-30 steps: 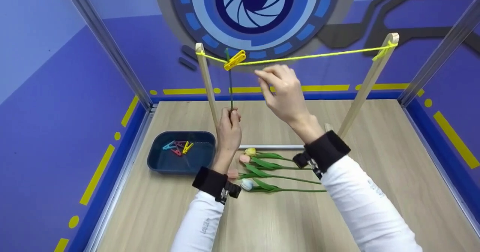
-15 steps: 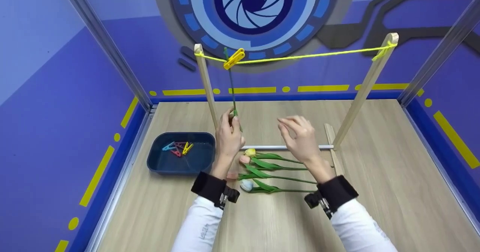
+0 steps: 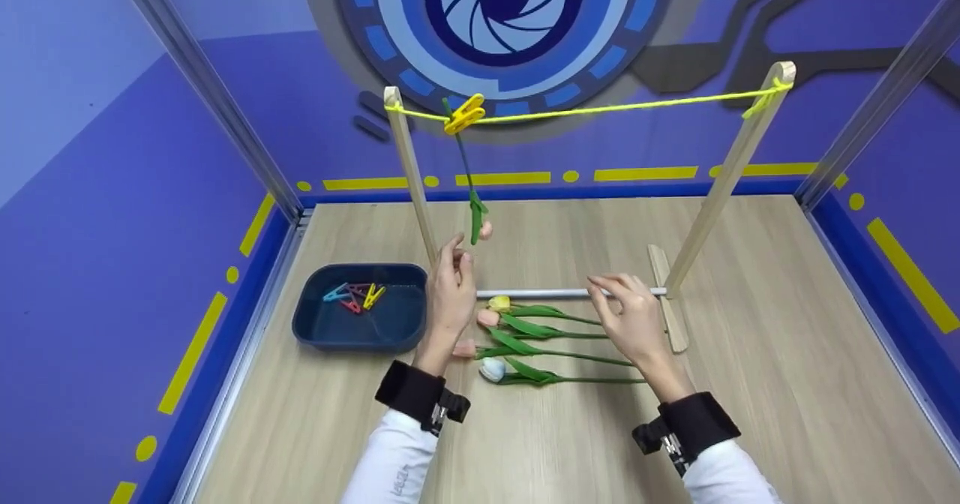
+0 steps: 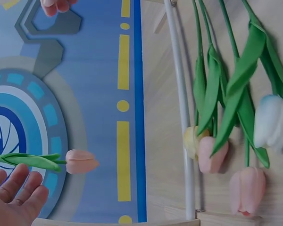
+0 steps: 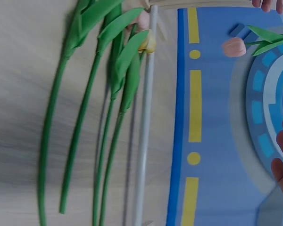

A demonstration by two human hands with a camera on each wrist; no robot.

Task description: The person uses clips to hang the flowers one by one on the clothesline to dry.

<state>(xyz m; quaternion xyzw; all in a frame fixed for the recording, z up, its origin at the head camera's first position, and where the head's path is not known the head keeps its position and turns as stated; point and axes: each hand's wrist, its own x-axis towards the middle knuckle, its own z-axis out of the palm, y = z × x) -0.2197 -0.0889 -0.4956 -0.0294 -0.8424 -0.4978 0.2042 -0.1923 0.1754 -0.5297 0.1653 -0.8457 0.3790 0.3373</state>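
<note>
A pink tulip (image 3: 477,215) hangs head down from a yellow string (image 3: 600,111), its stem pinched by a yellow clothespin (image 3: 465,115) near the left post. Just below the bloom is my left hand (image 3: 452,294), fingers relaxed and holding nothing; in the left wrist view its fingers (image 4: 20,195) are spread beside the tulip's leaves. My right hand (image 3: 631,316) hovers over the stem ends at the right, thumb and fingers loosely bent around nothing. Between the hands, several tulips lie side by side on the table, including a yellow one (image 3: 499,304) and a pale blue one (image 3: 493,370).
A dark blue bin (image 3: 360,339) at the left holds several clothespins (image 3: 352,296). The string runs between a left wooden post (image 3: 411,166) and a right wooden post (image 3: 731,174), joined low down by a metal rod (image 3: 540,294). Printed panels enclose the table (image 3: 570,444).
My left hand has let go of the tulip and drawn back below it, so the flower hangs free. My right hand has dropped from beside the string to above the table.
</note>
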